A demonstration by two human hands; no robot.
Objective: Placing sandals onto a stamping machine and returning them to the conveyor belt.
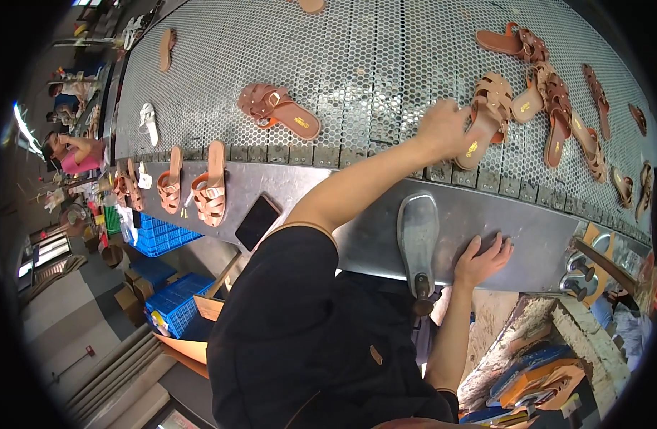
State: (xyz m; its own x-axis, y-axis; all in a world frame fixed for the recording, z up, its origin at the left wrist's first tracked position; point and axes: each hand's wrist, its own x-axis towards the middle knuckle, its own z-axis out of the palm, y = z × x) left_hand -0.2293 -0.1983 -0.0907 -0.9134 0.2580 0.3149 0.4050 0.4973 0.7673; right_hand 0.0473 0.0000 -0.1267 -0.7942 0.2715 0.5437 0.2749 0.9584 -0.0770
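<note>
Left hand point(444, 129), reached far across the perforated conveyor point(357, 71), closes on a brown strappy sandal point(486, 118) near the conveyor's right edge; right hand point(483, 259) rests flat and empty on the steel ledge point(486, 222). Pick-up appears underway; lifting clear of neighbouring sandals point(557, 114) comes next.

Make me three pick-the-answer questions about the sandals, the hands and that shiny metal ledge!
1. Where is the flat black phone?
A. on the grey metal ledge
B. on the floor
C. in a crate

2. What colour is the strappy sandal at the left hand?
A. white
B. brown
C. green

3. How is the right hand?
A. a fist
B. open, flat on the ledge
C. holding a sandal

Answers: A, it lies on the ledge; B, straps and sole are brown; B, its fingers are spread on the metal.
</note>
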